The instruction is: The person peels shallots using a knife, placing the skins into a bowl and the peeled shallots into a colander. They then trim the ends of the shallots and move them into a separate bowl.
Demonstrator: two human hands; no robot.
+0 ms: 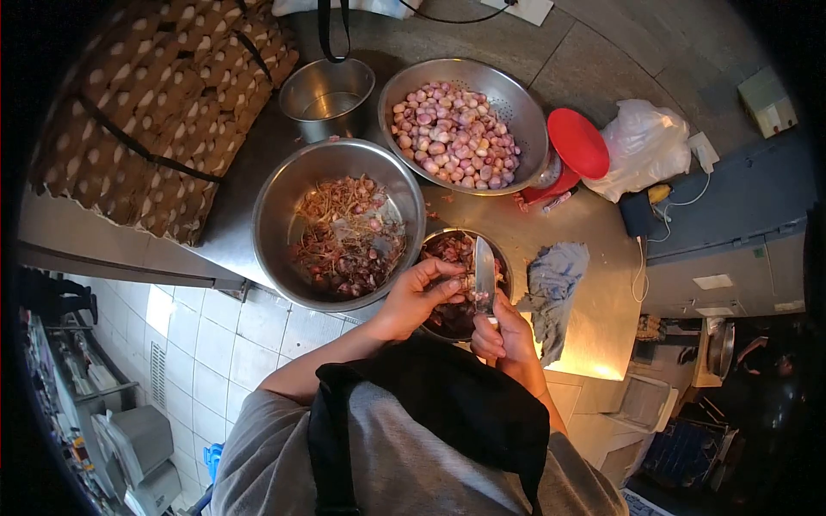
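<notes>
My right hand [504, 332] is closed round the handle of a knife [484, 273], its wide blade pointing up and away from me. Just left of the blade, my left hand [416, 297] pinches a small shallot [467, 288], partly hidden by fingers and blade. Both hands are above a smaller metal bowl [506, 256] with dark reddish skins in it. On the left, a large steel bowl [268, 225] contains unpeeled shallots with dry roots and stalks. Peeled pink shallots [454, 136] fill much of a steel colander [525, 107] behind.
Stacked egg trays [163, 112] stand at the left, beside a steel pot [327, 90]. A grey cloth [557, 288] lies right of my hands on the steel table [607, 331]. Behind it are a red lid [578, 144] and a white plastic bag [645, 146].
</notes>
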